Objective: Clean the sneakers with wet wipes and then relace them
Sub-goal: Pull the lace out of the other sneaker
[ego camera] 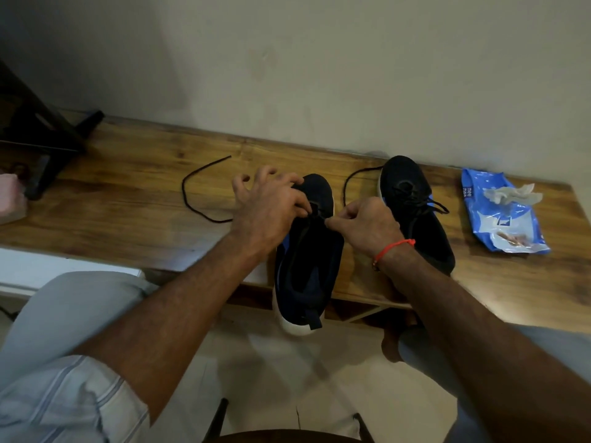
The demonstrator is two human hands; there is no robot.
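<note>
The near black knit sneaker with a white sole (308, 260) lay toe-away on the worn wooden surface (144, 199), its heel jutting over the front edge toward the person, a placement that seemed meant to bring the eyelet rows within easy reach for lacing. A thin black lace (198, 190) ran from the shoe's throat out to the left in a loose loop across the wood, its far end free, which suggested that this shoe was only partly threaded. The second black sneaker (415, 212) sat just to the right, toe toward the wall, with laces already crossed over its tongue and a loose end trailing off to its left; it looked the further along of the two. The left hand (270, 203) hovered over the near shoe's forefoot, outer fingers spread and lifted, thumb and forefinger pinched together at the eyelets, apparently on the lace. The right hand (367, 225), a red thread at its wrist, was curled, its thumb and forefinger nipping something at the shoe's right eyelet edge, most likely the lace. Farther right lay a blue plastic wet-wipe pack (502, 215) with a crumpled used white wipe (511, 193) on top, set aside, so the cleaning appeared finished.
</note>
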